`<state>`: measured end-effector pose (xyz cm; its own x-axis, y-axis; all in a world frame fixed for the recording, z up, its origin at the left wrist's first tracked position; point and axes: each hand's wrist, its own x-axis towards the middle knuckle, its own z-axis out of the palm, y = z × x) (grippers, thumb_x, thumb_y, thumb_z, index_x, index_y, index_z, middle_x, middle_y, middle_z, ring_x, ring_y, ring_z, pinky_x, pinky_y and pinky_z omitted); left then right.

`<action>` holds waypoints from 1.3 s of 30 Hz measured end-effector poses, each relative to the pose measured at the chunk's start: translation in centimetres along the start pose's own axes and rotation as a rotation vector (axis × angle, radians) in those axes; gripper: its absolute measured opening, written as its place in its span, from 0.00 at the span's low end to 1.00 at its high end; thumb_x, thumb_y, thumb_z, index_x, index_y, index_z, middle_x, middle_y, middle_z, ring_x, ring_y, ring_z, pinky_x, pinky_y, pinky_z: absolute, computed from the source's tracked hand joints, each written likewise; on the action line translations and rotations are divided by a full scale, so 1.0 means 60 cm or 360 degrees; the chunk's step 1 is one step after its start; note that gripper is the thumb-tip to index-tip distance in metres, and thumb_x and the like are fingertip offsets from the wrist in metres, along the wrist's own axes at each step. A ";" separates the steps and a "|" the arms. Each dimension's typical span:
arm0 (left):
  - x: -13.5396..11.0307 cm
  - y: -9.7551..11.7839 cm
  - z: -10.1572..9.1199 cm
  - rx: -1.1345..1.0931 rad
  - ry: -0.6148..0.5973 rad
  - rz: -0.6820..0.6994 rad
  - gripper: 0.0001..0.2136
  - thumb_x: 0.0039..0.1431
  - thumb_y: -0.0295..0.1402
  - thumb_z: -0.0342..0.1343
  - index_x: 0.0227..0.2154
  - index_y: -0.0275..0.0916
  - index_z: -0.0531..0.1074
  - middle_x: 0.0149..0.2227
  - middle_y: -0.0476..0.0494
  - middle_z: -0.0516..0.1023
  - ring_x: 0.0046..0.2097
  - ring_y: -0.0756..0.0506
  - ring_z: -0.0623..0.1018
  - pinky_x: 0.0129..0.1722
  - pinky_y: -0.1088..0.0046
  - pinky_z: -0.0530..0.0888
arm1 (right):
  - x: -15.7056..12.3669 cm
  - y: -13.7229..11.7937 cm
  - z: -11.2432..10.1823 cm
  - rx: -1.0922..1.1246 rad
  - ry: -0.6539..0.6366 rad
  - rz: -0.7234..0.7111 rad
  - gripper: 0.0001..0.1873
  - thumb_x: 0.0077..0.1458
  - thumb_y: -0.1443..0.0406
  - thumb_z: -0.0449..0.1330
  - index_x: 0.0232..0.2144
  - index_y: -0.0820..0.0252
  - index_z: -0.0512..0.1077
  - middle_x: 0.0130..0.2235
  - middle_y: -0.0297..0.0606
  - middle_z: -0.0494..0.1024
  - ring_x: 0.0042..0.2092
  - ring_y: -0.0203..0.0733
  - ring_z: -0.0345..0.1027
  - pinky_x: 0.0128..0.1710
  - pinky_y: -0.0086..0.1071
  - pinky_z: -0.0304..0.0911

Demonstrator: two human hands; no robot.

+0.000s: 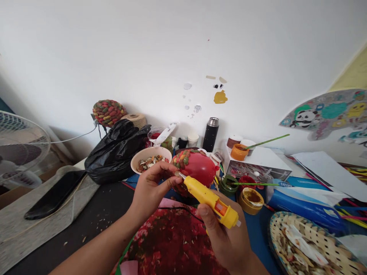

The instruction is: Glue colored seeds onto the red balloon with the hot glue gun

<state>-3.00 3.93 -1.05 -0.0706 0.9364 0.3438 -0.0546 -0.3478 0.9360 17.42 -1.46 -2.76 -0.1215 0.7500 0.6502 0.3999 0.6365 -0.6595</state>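
My right hand (229,233) is wrapped round a yellow hot glue gun (205,194), its metal nozzle pointing up and to the left. At that nozzle, my left hand (151,187) pinches a small nut shell, mostly hidden by the fingertips. Just behind both hands is a red balloon (202,168), its left part covered with green, red and brown painted shells (182,158). To the left stands a pale bowl (134,162) with loose shells in it. A dark cord runs under the glue gun.
A black plastic bag (114,152), a shell-covered ball (108,112) and a fan (21,145) are at left. Paint jars (250,200) with green sticks, a blue tissue pack (301,210) and a woven basket (341,244) stand at right. A black flask (210,135) is behind.
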 end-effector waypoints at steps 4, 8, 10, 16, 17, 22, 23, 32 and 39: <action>-0.001 -0.002 0.001 0.0014 -0.0008 0.0024 0.12 0.50 0.38 0.80 0.32 0.40 0.84 0.32 0.45 0.85 0.34 0.46 0.81 0.35 0.74 0.80 | -0.002 0.002 0.000 0.0008 -0.0012 0.0018 0.25 0.80 0.51 0.54 0.30 0.55 0.71 0.26 0.31 0.71 0.27 0.38 0.66 0.28 0.32 0.59; 0.000 -0.003 0.001 0.0009 -0.0024 0.0034 0.12 0.51 0.38 0.80 0.32 0.40 0.84 0.32 0.45 0.85 0.34 0.45 0.82 0.36 0.74 0.80 | -0.002 0.000 0.000 0.0002 -0.0013 0.0028 0.25 0.80 0.52 0.54 0.31 0.56 0.74 0.27 0.33 0.74 0.27 0.40 0.69 0.28 0.33 0.61; 0.002 -0.005 0.000 -0.0014 -0.0027 0.0022 0.13 0.51 0.39 0.80 0.33 0.40 0.84 0.32 0.45 0.86 0.34 0.45 0.82 0.36 0.73 0.81 | 0.000 -0.002 -0.001 0.0015 -0.0009 0.0033 0.25 0.79 0.52 0.55 0.32 0.56 0.76 0.28 0.34 0.75 0.28 0.40 0.70 0.29 0.33 0.62; 0.002 -0.009 -0.002 -0.0054 -0.0018 0.0001 0.14 0.50 0.40 0.81 0.33 0.40 0.84 0.32 0.46 0.86 0.34 0.46 0.82 0.36 0.74 0.80 | 0.003 -0.001 -0.002 0.0009 0.0000 0.0003 0.23 0.79 0.53 0.56 0.31 0.55 0.73 0.27 0.31 0.73 0.27 0.39 0.68 0.28 0.31 0.60; 0.001 -0.008 -0.002 -0.0046 -0.0019 0.0008 0.14 0.50 0.41 0.81 0.33 0.40 0.84 0.32 0.46 0.86 0.34 0.46 0.82 0.36 0.74 0.80 | 0.003 0.000 -0.002 0.0009 0.0013 0.0004 0.23 0.79 0.53 0.56 0.31 0.55 0.73 0.27 0.31 0.73 0.27 0.39 0.68 0.28 0.31 0.60; 0.000 -0.001 0.000 0.0025 -0.0019 0.0030 0.14 0.51 0.41 0.81 0.33 0.40 0.84 0.32 0.45 0.86 0.34 0.44 0.83 0.37 0.72 0.81 | 0.004 -0.007 -0.004 -0.0006 -0.0014 -0.0023 0.23 0.80 0.53 0.56 0.31 0.55 0.72 0.27 0.32 0.75 0.27 0.39 0.70 0.29 0.31 0.61; 0.000 0.000 0.000 0.0028 -0.0021 0.0028 0.15 0.50 0.42 0.81 0.33 0.40 0.84 0.32 0.45 0.86 0.34 0.44 0.83 0.37 0.71 0.82 | 0.005 -0.008 -0.005 -0.0011 -0.0015 -0.0036 0.23 0.80 0.53 0.56 0.30 0.55 0.72 0.27 0.32 0.75 0.27 0.39 0.70 0.28 0.31 0.61; -0.002 -0.005 -0.002 0.0020 -0.0023 0.0055 0.13 0.52 0.41 0.81 0.33 0.41 0.85 0.32 0.46 0.86 0.34 0.45 0.83 0.36 0.74 0.81 | 0.008 -0.014 -0.008 -0.0038 -0.0022 -0.0040 0.24 0.80 0.53 0.55 0.31 0.55 0.73 0.27 0.32 0.75 0.27 0.39 0.70 0.28 0.31 0.63; -0.003 -0.006 -0.003 0.0040 -0.0028 0.0088 0.13 0.53 0.42 0.80 0.33 0.41 0.85 0.32 0.45 0.86 0.34 0.45 0.82 0.37 0.73 0.80 | 0.010 -0.014 -0.009 -0.0038 -0.0037 -0.0028 0.24 0.80 0.53 0.54 0.32 0.55 0.74 0.28 0.33 0.77 0.27 0.40 0.72 0.28 0.32 0.63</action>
<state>-3.12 3.89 -1.44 -0.0550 0.9165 0.3963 -0.0261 -0.3981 0.9170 17.48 -1.65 -1.64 -0.1499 0.7428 0.6525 0.4192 0.6455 -0.6385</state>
